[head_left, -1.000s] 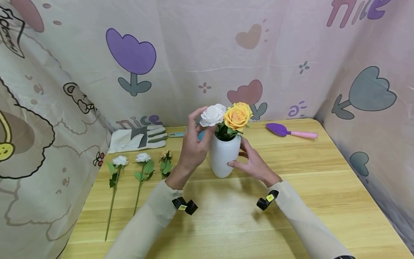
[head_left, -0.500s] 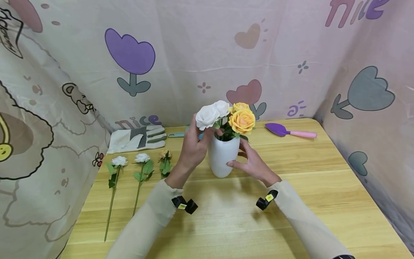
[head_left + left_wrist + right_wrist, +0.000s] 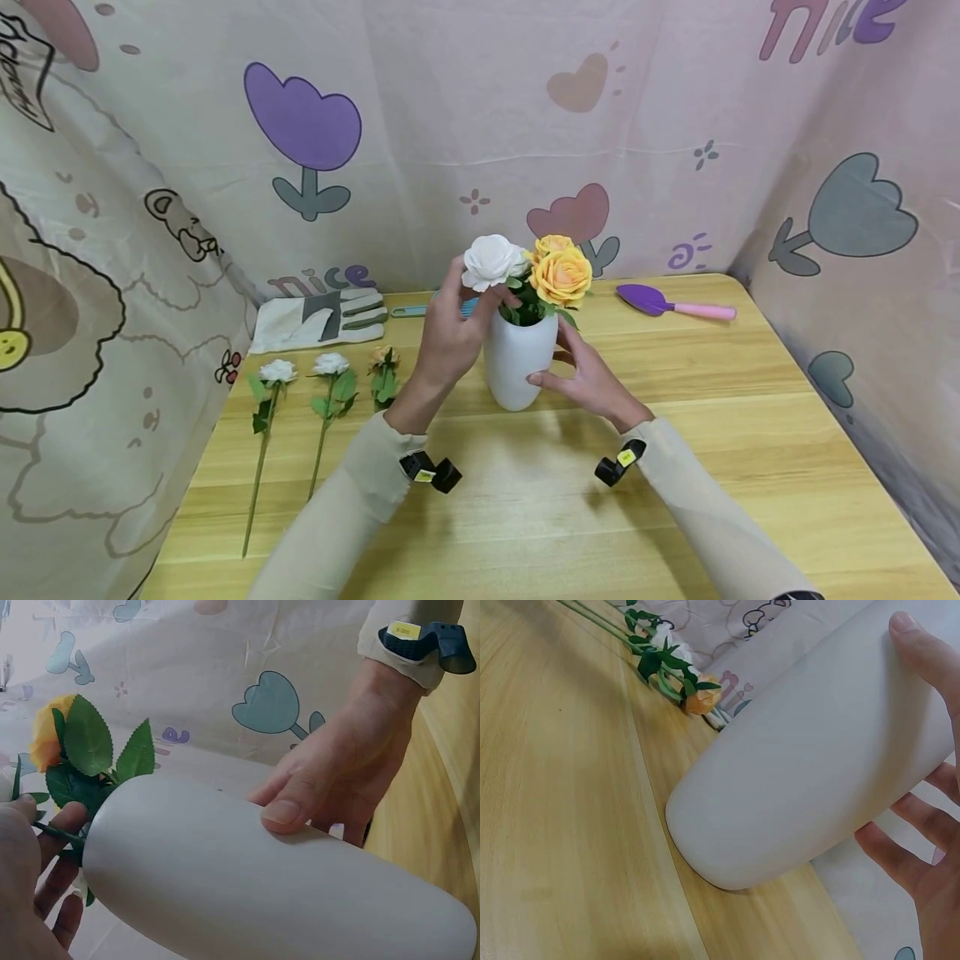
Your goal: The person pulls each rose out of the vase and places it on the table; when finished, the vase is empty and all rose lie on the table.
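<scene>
A white vase [image 3: 517, 367] stands upright on the table, with white roses [image 3: 491, 262] and yellow roses [image 3: 561, 277] rising from its mouth. My left hand [image 3: 452, 333] is at the left of the rim and pinches a white rose's green stem [image 3: 56, 831] between thumb and fingers, just outside the opening in the left wrist view. On the vase's other side, my right hand [image 3: 588, 379] grips the body, thumb [image 3: 922, 652] on the near face and fingers round the far side. The lower stems are hidden inside the vase.
Left of the vase lie two white roses [image 3: 330, 365] and an orange-yellow rose [image 3: 385, 358]. Behind them are a grey-and-white work glove [image 3: 322, 321] and a blue tool [image 3: 408, 312], partly hidden by my left hand. A purple trowel [image 3: 652, 302] with a pink handle lies at the back right.
The white and yellow blooms spread apart over the rim, showing a second yellow rose. The front white rose shifted left and down, then back up and right. My right hand stayed on the vase.
</scene>
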The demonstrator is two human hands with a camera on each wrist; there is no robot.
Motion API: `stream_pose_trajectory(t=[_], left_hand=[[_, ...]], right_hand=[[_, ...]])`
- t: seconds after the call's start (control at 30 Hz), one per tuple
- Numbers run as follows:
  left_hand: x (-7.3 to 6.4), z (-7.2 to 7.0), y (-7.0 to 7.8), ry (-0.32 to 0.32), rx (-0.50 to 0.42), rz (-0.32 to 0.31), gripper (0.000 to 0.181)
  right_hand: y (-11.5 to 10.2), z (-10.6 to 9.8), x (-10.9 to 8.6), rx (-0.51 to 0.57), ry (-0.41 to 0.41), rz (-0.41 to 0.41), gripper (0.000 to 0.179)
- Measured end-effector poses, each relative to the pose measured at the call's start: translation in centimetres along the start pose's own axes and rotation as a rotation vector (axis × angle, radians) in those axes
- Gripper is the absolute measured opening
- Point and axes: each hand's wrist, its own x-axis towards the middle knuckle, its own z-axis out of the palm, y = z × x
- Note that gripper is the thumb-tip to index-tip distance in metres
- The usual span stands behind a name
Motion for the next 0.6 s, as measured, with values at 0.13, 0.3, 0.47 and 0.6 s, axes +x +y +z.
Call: stream_pose_trajectory(t=[0.13, 0.3, 0.47, 0.6], left_hand=[[0.13, -0.18, 0.17, 0.001, -0.046, -0.010, 0.044], [0.54, -0.41, 0.51, 0.043, -0.205, -0.017, 0.050], [0.40, -0.19, 0.41, 0.061, -0.269, -0.046, 0.054], [0.25, -0.23, 0.41, 0.064, -0.197, -0.032, 0.042]], right_hand=[[-0.23, -0.07, -0.05, -0.012, -0.001, 0.011, 0.102], [-0.46, -0.10, -0.09, -0.010, -0.008, 0.011, 0.104], [-0.42, -0.13, -0.09, -0.014, -0.008, 0.016, 0.104], [-0.39, -0.12, -0.06, -0.015, -0.003, 0.016, 0.103]])
